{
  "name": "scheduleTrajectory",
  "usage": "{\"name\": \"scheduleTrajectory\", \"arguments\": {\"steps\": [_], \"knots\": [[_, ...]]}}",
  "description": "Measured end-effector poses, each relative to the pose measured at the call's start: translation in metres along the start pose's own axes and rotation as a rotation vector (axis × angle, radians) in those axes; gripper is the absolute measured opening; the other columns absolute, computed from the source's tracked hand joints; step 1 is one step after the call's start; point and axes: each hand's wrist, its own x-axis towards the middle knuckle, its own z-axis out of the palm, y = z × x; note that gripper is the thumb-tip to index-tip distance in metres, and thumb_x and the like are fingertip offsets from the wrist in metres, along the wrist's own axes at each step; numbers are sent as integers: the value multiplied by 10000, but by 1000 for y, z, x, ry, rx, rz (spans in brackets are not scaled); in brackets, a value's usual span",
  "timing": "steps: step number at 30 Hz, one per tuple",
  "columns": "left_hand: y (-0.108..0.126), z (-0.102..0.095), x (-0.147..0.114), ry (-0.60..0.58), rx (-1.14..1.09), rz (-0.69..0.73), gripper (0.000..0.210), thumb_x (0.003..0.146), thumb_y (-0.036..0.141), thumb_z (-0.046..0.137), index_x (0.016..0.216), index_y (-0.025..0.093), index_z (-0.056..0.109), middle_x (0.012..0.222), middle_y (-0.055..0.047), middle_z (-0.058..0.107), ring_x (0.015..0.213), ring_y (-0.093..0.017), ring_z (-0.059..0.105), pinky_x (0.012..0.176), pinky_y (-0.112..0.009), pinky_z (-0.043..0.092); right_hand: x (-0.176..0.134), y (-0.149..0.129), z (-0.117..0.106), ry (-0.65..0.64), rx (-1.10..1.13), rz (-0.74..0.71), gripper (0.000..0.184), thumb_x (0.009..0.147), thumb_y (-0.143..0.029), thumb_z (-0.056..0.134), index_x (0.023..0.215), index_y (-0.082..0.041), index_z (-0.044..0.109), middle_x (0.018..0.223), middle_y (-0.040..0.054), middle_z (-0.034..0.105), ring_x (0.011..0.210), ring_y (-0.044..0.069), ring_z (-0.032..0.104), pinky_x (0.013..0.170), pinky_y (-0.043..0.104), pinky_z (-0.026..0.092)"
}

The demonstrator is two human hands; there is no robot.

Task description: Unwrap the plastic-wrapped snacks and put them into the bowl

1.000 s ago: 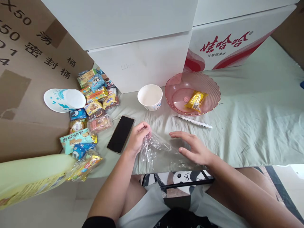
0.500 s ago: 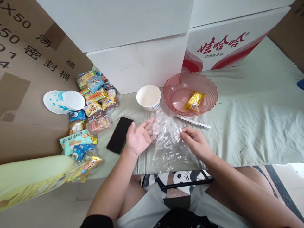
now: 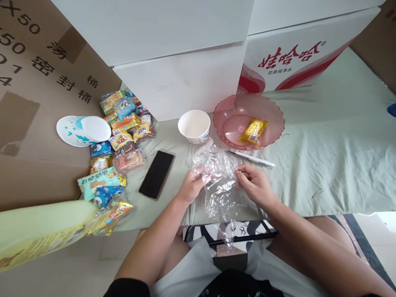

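Note:
A crumpled clear plastic bag (image 3: 221, 185) is stretched between my two hands, its lower end hanging past the table's front edge. On its left side my left hand (image 3: 192, 185) has its fingers closed on the film, some of them seen through the plastic. My right hand (image 3: 255, 182) pinches the opposite side between thumb and fingers. Just behind the bag stands a white paper bowl (image 3: 194, 127), upright. Beside that, a pink ribbed plastic bowl (image 3: 225, 136) holds a yellow snack packet (image 3: 253, 131). A white, pen-like stick (image 3: 252, 158) lies in front of the pink bowl.
A black phone (image 3: 156, 175) lies left of my left hand. Several wrapped snacks (image 3: 123, 140) are heaped further left, with a tipped paper bowl (image 3: 83, 130) against a cardboard box (image 3: 46, 165). White boxes (image 3: 179, 86) line the back. Green cloth (image 3: 324, 165) covers the table.
My left hand has turned from open-palmed to closed on the bag and shifted slightly right and down. The bag is more spread out, and its lower end now drops over the edge.

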Motion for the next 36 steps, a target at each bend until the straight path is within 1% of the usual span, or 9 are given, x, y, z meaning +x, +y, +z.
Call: {"name": "scheduleTrajectory", "arguments": {"steps": [4, 9, 11, 13, 18, 21, 26, 30, 36], "knots": [[3, 0, 1, 157, -179, 74, 258, 695, 402, 804, 704, 174, 684, 688, -15, 666, 689, -160, 632, 724, -306, 510, 0, 1, -1, 89, -13, -24, 284, 859, -487, 602, 841, -204, 616, 512, -27, 590, 451, 128, 514, 482, 257, 375], [7, 3, -2, -75, -249, -53, 651, 660, 662, 828, 1054, 154, 727, 981, -106, 787, 958, -271, 739, 896, -379, 551, -1, 2, 2, 102, -98, -71, 263, 869, -449, 566, 823, -198, 631, 509, -19, 595, 455, 126, 504, 491, 258, 373], [7, 4, -3, -124, -207, -138, 628, 625, 569, 883, 1056, 145, 712, 970, -110, 799, 910, -264, 754, 859, -368, 560, -2, 2, 3, 91, -161, -118, 237, 866, -415, 560, 813, -198, 641, 505, -19, 594, 463, 127, 508, 507, 261, 382], [8, 6, -4, -56, -139, -164, 459, 629, 380, 881, 977, 146, 695, 858, -76, 799, 765, -213, 749, 756, -320, 553, -2, 2, 2, 81, -189, -155, 215, 867, -388, 559, 819, -199, 650, 513, -18, 601, 473, 130, 524, 516, 262, 389], [11, 5, -2, 194, -65, -47, 295, 634, 237, 755, 878, 171, 601, 687, -3, 751, 577, -154, 687, 600, -266, 508, 0, 8, 1, 88, -112, -154, 184, 892, -380, 564, 823, -213, 603, 560, -12, 633, 498, 136, 567, 519, 261, 418], [11, 3, -1, 210, -41, -7, 437, 664, 287, 790, 1007, 190, 538, 709, 11, 757, 580, -151, 698, 601, -258, 523, 1, 12, 3, 92, 37, -169, 164, 907, -374, 594, 963, -238, 524, 676, -11, 707, 584, 151, 659, 608, 279, 510], [7, 0, -2, 164, -39, 157, 582, 760, 375, 814, 1031, 275, 309, 809, 38, 770, 575, -134, 718, 581, -222, 514, 0, 14, 7, 58, 132, -226, 457, 924, -327, 594, 1327, -258, 390, 773, -12, 746, 638, 170, 716, 684, 335, 575], [4, -5, -3, 130, -1, 334, 530, 860, 394, 756, 992, 294, 253, 866, 63, 757, 548, -110, 709, 592, -219, 524, -2, 11, 4, 1, -14, -259, 271, 926, -284, 558, 1192, -232, 562, 734, -2, 750, 613, 156, 717, 654, 299, 566], [0, -9, -5, 60, 147, 397, 259, 957, 415, 634, 1117, 251, 513, 899, -9, 767, 593, -132, 721, 602, -273, 578, -3, 8, 2, 10, -122, -285, 156, 910, -263, 529, 939, -215, 674, 675, 1, 739, 574, 139, 693, 602, 250, 536]]}}
